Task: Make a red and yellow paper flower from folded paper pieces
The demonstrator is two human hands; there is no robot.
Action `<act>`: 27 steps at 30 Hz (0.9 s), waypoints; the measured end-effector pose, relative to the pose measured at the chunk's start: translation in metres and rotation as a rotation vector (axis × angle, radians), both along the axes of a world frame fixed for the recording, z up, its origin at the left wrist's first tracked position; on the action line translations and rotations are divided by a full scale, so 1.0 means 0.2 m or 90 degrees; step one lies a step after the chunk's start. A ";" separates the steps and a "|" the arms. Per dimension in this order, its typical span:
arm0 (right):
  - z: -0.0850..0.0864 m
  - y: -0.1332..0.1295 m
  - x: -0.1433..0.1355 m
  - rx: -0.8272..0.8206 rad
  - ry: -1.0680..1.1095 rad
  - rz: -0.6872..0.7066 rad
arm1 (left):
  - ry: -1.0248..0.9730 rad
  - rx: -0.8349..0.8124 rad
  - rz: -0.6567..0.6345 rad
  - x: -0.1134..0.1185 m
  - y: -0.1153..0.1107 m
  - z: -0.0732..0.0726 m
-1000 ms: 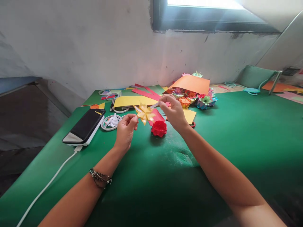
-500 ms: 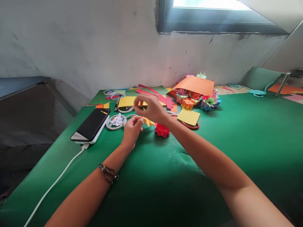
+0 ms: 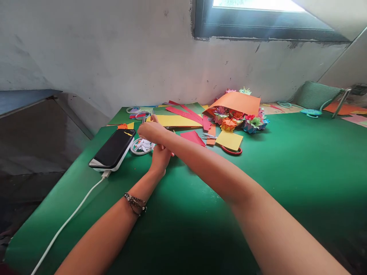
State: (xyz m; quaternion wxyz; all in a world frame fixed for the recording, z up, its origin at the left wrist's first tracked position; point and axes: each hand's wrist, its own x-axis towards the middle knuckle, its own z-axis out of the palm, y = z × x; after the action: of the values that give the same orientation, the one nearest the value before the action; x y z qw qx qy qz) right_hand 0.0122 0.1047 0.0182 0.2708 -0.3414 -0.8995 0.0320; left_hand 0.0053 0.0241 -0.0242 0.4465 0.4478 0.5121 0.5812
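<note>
White paper scraps (image 3: pixel 142 144) lay in a tape roll (image 3: pixel 137 152) on the green tabletop (image 3: pixel 289 160), at ten o'clock from the left hand (image 3: pixel 161 157). The right hand (image 3: pixel 151 131) was above them, just beside the roll's twelve-to-one-o'clock edge, with its forearm crossing over the left fingers. Its hand was bent, but I cannot tell whether its fingertips gripped anything. The left fingers were curled; the forearm hid whatever they might have pinched, so I cannot tell their grip either. A small yellow tip (image 3: pixel 173 131) showed beyond that forearm.

Around the left hand, a black-screened smartphone (image 3: pixel 114 148) lay at nine o'clock, a long yellow paper sheet (image 3: pixel 179 121) at one, a red paper piece (image 3: pixel 192 138) at two, and red-handled scissors (image 3: pixel 233 152) at three, partly under a yellow paper square (image 3: pixel 229 140). Folded paper flowers (image 3: pixel 229 124) clustered farther out at two o'clock.
</note>
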 end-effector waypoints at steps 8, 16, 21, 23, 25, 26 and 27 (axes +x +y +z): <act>0.21 -0.10 0.37 0.016 0.160 -0.184 | -0.078 0.031 -0.014 0.01 -0.02 0.06; 0.00 -0.21 0.77 -0.513 0.443 -0.136 | -0.163 -0.003 -0.063 0.03 -0.05 0.07; -0.02 -0.24 0.73 -0.559 0.559 0.010 | -0.093 -0.021 -0.104 0.03 -0.06 0.06; 0.00 -0.25 0.73 -0.573 0.582 0.027 | -0.041 -0.026 -0.128 0.03 -0.06 0.07; 0.01 -0.26 0.74 -0.567 0.582 0.014 | 0.003 -0.018 -0.125 0.02 -0.06 0.09; 0.01 -0.26 0.75 -0.557 0.580 -0.006 | 0.016 -0.008 -0.111 0.02 -0.06 0.09; 0.01 -0.26 0.76 -0.548 0.577 -0.030 | 0.021 0.003 -0.094 0.01 -0.06 0.10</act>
State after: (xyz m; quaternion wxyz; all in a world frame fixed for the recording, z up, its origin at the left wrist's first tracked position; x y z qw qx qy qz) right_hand 0.1642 0.0524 0.0207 0.4643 -0.3923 -0.5937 0.5273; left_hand 0.0076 0.0123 -0.0049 0.4783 0.4949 0.4841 0.5403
